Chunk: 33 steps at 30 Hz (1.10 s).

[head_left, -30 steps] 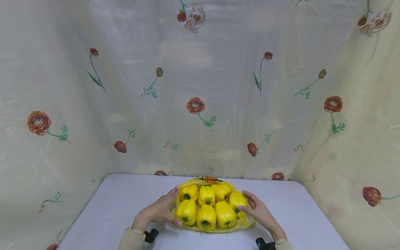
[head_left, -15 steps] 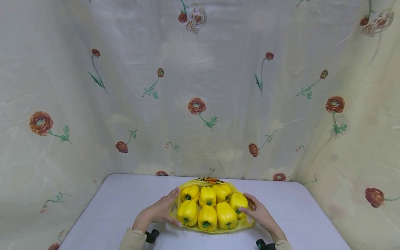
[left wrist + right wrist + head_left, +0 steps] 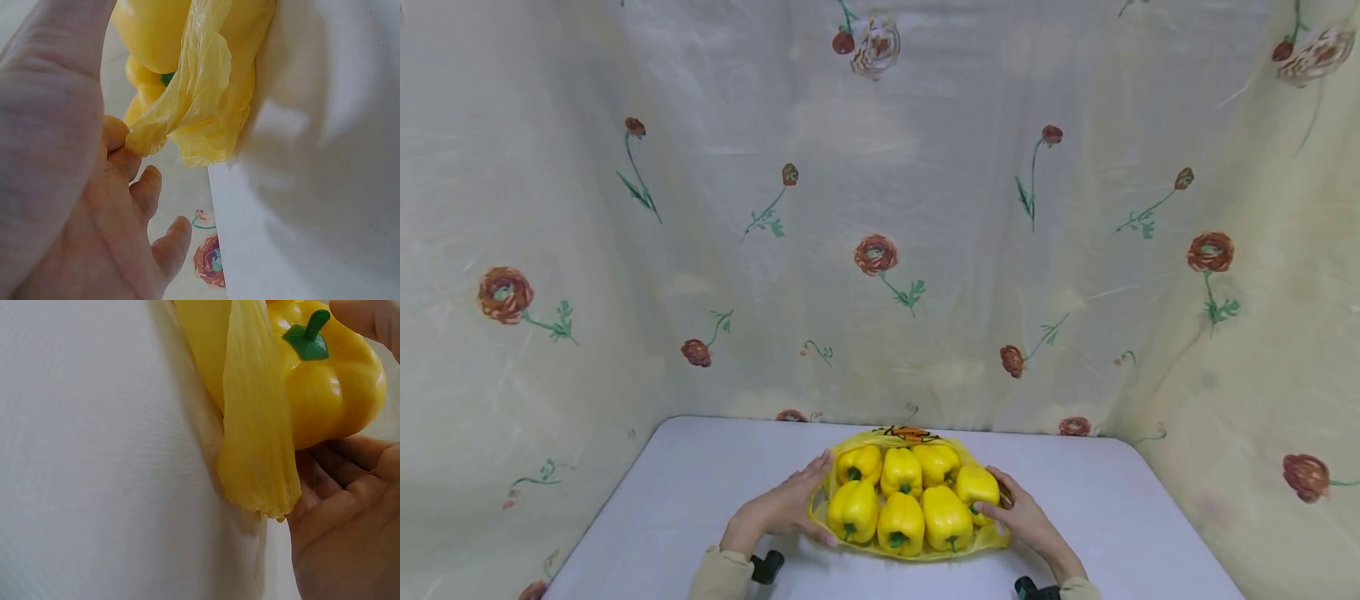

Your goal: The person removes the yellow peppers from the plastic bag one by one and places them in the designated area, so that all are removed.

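Several yellow bell peppers [image 3: 901, 523] with green stems lie in two rows, with a thin yellow plastic bag [image 3: 880, 549] spread under and around them. My left hand [image 3: 782, 507] is at the bag's left side, its fingers extended; in the left wrist view a fingertip touches the crumpled bag edge [image 3: 150, 134]. On the right, my right hand [image 3: 1026, 518] holds the rightmost bell pepper [image 3: 977, 484], thumb at its front and fingers behind. The right wrist view shows that pepper [image 3: 337, 381] between thumb and fingers, beside a loose bag fold [image 3: 259, 419].
The peppers and bag are on a white table [image 3: 715, 454] with rounded far corners. A flowered curtain [image 3: 880, 333] stands behind it and along both sides. Black wrist cameras sit at each cuff, the left one [image 3: 767, 567] close to the table.
The head view has shifted slightly, so the scene sits a little further right. My right hand has drawn slightly closer around the rightmost bell pepper. My left hand stays at the bag's left side.
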{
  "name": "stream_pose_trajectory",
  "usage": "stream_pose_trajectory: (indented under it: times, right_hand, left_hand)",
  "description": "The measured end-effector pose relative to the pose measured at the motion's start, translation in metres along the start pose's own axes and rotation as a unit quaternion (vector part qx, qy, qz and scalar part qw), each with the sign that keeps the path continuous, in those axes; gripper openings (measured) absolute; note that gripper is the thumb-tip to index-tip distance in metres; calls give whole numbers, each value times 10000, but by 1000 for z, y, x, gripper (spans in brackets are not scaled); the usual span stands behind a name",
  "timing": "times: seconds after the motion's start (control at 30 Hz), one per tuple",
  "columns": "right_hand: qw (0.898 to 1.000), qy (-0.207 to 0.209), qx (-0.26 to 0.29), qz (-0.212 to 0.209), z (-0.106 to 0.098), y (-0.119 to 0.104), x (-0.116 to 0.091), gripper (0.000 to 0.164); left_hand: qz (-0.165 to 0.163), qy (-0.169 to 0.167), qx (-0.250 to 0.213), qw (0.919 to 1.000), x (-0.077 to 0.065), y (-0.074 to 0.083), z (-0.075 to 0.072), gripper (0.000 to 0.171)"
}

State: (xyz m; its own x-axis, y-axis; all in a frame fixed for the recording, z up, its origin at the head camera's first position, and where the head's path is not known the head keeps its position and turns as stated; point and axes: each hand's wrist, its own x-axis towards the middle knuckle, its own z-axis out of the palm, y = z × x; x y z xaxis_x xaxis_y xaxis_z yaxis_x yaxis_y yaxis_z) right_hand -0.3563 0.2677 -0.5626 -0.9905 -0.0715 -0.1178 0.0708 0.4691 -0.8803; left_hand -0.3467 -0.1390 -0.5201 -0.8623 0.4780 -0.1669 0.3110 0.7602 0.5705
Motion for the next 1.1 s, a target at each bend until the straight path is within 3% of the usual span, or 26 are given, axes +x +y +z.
stream_pose_trajectory:
  times: [0.5,0.67,1.1]
  right_hand:
    - [9997,11,-103,234,4,1,-2,93]
    - [9997,-9,-101,209,5,2,-2,88]
    - [9992,-54,-339,184,7,5,2,95]
  left_hand:
    - [107,90,158,9998,1,-2,2,128]
    - [121,88,158,9998,-1,-1,1,127]
    - [205,14,52,9998,-4,1,-1,126]
